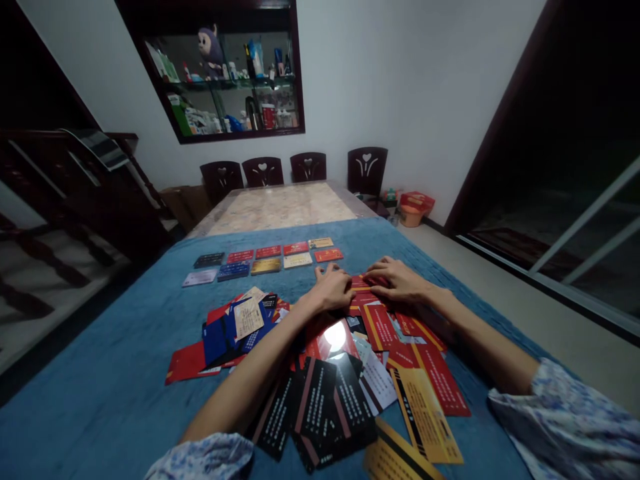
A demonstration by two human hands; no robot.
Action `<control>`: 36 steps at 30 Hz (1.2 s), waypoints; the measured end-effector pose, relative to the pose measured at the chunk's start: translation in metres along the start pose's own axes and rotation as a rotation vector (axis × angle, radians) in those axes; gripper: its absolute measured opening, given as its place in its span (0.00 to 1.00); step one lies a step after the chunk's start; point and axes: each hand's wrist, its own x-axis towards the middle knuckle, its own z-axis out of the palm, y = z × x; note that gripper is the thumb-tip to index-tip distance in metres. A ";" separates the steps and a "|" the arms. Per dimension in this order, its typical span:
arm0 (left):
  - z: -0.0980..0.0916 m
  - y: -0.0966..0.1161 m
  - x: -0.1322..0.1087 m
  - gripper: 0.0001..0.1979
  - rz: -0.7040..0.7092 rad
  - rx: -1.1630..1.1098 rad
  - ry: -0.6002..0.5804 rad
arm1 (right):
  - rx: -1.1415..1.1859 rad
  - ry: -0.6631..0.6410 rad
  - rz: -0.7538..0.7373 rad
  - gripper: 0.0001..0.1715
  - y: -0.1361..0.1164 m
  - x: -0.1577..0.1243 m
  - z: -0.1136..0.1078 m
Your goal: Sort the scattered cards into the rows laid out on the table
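My left hand rests low over the cards, fingers bent and apart, its thumb side against a red card. From the other side my right hand reaches onto that red card, with its fingers stretched out and spread. Below both hands spreads a loose heap of cards: black cards, a gold card, white cards and more red cards. What lies under my palms is hidden. Left of my left forearm is a second pile with blue cards and a beige card.
Two rows of small card stacks, including a gold stack and a blue stack, lie beyond my hands. A blue cloth covers the near part of the table. Dark chairs stand behind it.
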 end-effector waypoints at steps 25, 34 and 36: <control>0.004 -0.022 0.002 0.15 0.203 -0.009 0.083 | 0.208 0.220 -0.148 0.20 0.002 -0.004 0.006; 0.011 -0.037 0.011 0.12 0.133 -0.238 0.285 | 0.241 0.395 -0.067 0.22 0.007 0.003 0.020; 0.014 -0.039 0.012 0.11 0.121 -0.252 0.302 | 0.250 0.418 -0.057 0.20 0.008 0.004 0.022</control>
